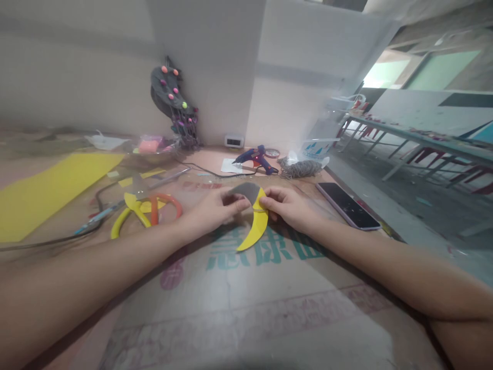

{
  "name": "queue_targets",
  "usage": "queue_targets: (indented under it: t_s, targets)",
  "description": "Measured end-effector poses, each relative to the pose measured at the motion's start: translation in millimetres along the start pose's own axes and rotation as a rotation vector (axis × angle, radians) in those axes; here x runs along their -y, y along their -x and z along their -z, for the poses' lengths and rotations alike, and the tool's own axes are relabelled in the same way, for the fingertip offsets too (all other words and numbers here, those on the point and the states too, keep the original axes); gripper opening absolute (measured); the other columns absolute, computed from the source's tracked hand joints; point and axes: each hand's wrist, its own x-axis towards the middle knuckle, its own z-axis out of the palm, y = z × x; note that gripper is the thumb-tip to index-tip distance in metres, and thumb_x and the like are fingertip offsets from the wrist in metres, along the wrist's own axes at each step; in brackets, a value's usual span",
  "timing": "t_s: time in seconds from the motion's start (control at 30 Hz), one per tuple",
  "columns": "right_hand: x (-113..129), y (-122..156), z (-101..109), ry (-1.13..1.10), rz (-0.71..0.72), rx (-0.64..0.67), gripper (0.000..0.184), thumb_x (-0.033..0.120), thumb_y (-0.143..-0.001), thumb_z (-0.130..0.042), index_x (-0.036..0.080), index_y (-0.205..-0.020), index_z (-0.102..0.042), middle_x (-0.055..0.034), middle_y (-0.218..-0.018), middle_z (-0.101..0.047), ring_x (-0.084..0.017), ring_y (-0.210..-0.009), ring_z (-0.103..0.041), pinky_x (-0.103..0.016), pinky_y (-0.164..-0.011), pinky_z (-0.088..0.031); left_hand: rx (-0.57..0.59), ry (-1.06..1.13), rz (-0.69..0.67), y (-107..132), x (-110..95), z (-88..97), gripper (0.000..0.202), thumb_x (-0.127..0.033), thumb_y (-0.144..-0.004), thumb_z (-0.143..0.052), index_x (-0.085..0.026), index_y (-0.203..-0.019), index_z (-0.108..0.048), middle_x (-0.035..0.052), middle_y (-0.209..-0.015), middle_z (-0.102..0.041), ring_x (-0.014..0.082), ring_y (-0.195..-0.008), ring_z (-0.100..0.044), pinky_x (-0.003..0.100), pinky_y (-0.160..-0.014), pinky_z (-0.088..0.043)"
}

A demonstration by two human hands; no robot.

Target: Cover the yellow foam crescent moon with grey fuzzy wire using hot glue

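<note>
My left hand (215, 211) and my right hand (290, 205) meet at the middle of the table, both pinching a curved yellow foam piece (254, 231) with a grey foam piece (246, 191) on its upper end. The yellow piece is crescent-shaped and its point reaches toward me. My left thumb and fingers press on the grey part, and my right fingers grip the yellow edge just below it. Both forearms stretch in from the lower corners.
Scissors with yellow and orange handles (148, 208) lie left of my hands. A yellow foam sheet (46, 192) lies at far left. A blue glue gun (256, 158), grey yarn (300, 167) and a phone (347, 205) lie behind and right. A dark decorated craft piece (173, 103) leans on the wall.
</note>
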Motion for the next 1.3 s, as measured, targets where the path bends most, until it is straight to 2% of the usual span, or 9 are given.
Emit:
queue_targets:
  t_s: [0.07, 0.13, 0.33, 0.5, 0.63, 0.8, 1.0, 1.1, 1.3]
  targets:
    - [-2.5, -0.8, 1.6, -0.027, 0.036, -0.071, 0.031, 0.048, -0.082, -0.064, 0.018, -0.084, -0.056, 0.0092, -0.045, -0.045, -0.005, -0.036, -0.037, -0.017, -0.036, -0.026, 0.067, -0.057, -0.009, -0.7, -1.0, -1.0, 0.028, -0.042, -0.085, -0.058, -0.016, -0.077, -0.061, 0.0005, -0.071, -0.060, 0.0135, -0.064, -0.053, 0.024, -0.058, -0.040]
    - [-6.1, -3.1, 4.5, -0.052, 0.067, -0.152, 0.033, 0.051, -0.082, -0.063, 0.019, -0.088, -0.055, 0.0096, -0.045, -0.046, -0.006, -0.034, -0.037, -0.017, -0.034, -0.025, 0.053, -0.144, -0.021, -1.0, -2.9, -0.9, 0.028, -0.042, -0.085, -0.056, -0.016, -0.074, -0.059, -0.0008, -0.068, -0.055, 0.0132, -0.064, -0.049, 0.024, -0.058, -0.038]
    - [-10.9, -7.7, 9.0, -0.056, 0.067, -0.201, 0.036, 0.053, -0.080, -0.064, 0.019, -0.090, -0.056, 0.0087, -0.048, -0.049, -0.006, -0.035, -0.041, -0.015, -0.033, -0.025, -0.232, -0.236, -0.161, 1.0, -4.9, 3.2, 0.026, -0.036, -0.091, -0.050, -0.016, -0.076, -0.059, 0.0070, -0.106, -0.060, 0.0177, -0.095, -0.056, 0.026, -0.077, -0.044]
    - [-3.8, -2.1, 3.5, -0.030, 0.040, -0.138, 0.035, 0.053, -0.082, -0.062, 0.020, -0.090, -0.055, 0.0098, -0.044, -0.046, -0.006, -0.033, -0.038, -0.016, -0.033, -0.025, -0.122, -0.081, -0.001, 1.5, -0.2, 1.2, 0.027, -0.045, -0.091, -0.049, -0.019, -0.082, -0.052, -0.0037, -0.062, -0.052, 0.0117, -0.054, -0.049, 0.022, -0.050, -0.038]
    - [-1.1, 0.6, -0.3, -0.018, 0.056, -0.070, 0.034, 0.051, -0.081, -0.063, 0.019, -0.085, -0.054, 0.0082, -0.052, -0.049, -0.006, -0.037, -0.041, -0.018, -0.036, -0.029, -0.050, -0.072, 0.011, -1.1, -0.1, 0.2, 0.033, -0.049, -0.086, -0.057, -0.017, -0.092, -0.057, -0.0027, -0.069, -0.054, 0.0107, -0.052, -0.048, 0.023, -0.047, -0.036]
    - [-1.6, 1.9, -3.3, 0.062, 0.063, -0.029, 0.028, 0.045, -0.082, -0.063, 0.018, -0.086, -0.057, 0.0051, -0.063, -0.052, -0.005, -0.044, -0.044, -0.018, -0.039, -0.031, -0.011, -0.143, 0.029, 1.4, -1.0, 0.9, 0.041, -0.055, -0.088, -0.050, -0.016, -0.079, -0.062, -0.0016, -0.062, -0.053, 0.0117, -0.054, -0.046, 0.023, -0.048, -0.033]
    - [-0.6, 5.5, -6.7, 0.132, 0.096, 0.007, 0.021, 0.040, -0.087, -0.057, 0.019, -0.088, -0.057, 0.0043, -0.065, -0.053, -0.007, -0.045, -0.045, -0.020, -0.041, -0.032, -0.064, -0.191, 0.004, 3.2, -1.4, -0.7, 0.040, -0.052, -0.088, -0.051, -0.016, -0.073, -0.061, 0.0000, -0.065, -0.058, 0.0135, -0.059, -0.050, 0.024, -0.053, -0.038]
    - [-0.4, 7.2, -7.5, 0.153, 0.122, 0.063, 0.017, 0.037, -0.088, -0.056, 0.020, -0.088, -0.058, 0.0024, -0.069, -0.058, -0.009, -0.052, -0.052, -0.021, -0.046, -0.037, -0.103, -0.219, 0.035, 1.9, -3.4, 0.0, 0.044, -0.053, -0.088, -0.049, -0.018, -0.062, -0.053, -0.0008, -0.055, -0.052, 0.0122, -0.051, -0.046, 0.024, -0.046, -0.033]
    - [1.0, 8.8, -5.3, 0.246, 0.133, 0.110, 0.023, 0.040, -0.091, -0.051, 0.020, -0.081, -0.057, 0.0014, -0.066, -0.059, -0.011, -0.059, -0.055, -0.023, -0.054, -0.042, -0.064, -0.270, 0.060, 0.7, -4.3, 2.6, 0.044, -0.053, -0.088, -0.049, -0.018, -0.062, -0.050, -0.0015, -0.053, -0.051, 0.0102, -0.046, -0.042, 0.023, -0.043, -0.027]
